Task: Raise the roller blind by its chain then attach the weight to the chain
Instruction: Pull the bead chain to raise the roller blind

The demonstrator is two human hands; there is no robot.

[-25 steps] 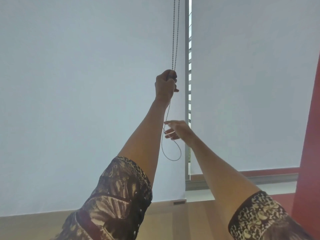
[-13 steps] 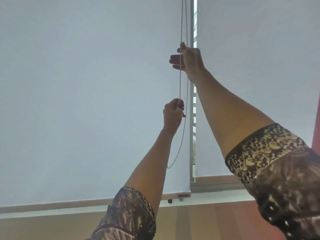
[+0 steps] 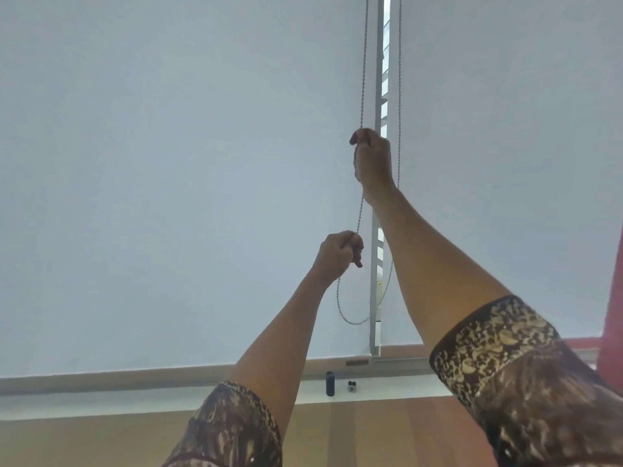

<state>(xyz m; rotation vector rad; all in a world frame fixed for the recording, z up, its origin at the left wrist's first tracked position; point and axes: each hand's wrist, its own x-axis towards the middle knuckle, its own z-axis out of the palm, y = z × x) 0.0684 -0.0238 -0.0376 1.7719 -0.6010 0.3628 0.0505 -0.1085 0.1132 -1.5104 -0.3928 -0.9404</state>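
— Higher now, the roller blind (image 3: pixel 168 197): its bottom bar shows more sill than half a second ago.
— Hands?
— Right hand (image 3: pixel 372 160) fisted on the chain (image 3: pixel 362 79) at one o'clock; left hand (image 3: pixel 338 252) clamped on it below.
— Weight?
— Possibly the dark cylinder (image 3: pixel 330 383) at six o'clock on the sill (image 3: pixel 135 401); too small to tell.

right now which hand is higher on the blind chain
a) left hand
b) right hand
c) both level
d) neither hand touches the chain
b: the right hand is closed on the near strand of the chain well above the left hand, which is fisted on the same strand lower down, with the chain's loop hanging below it.
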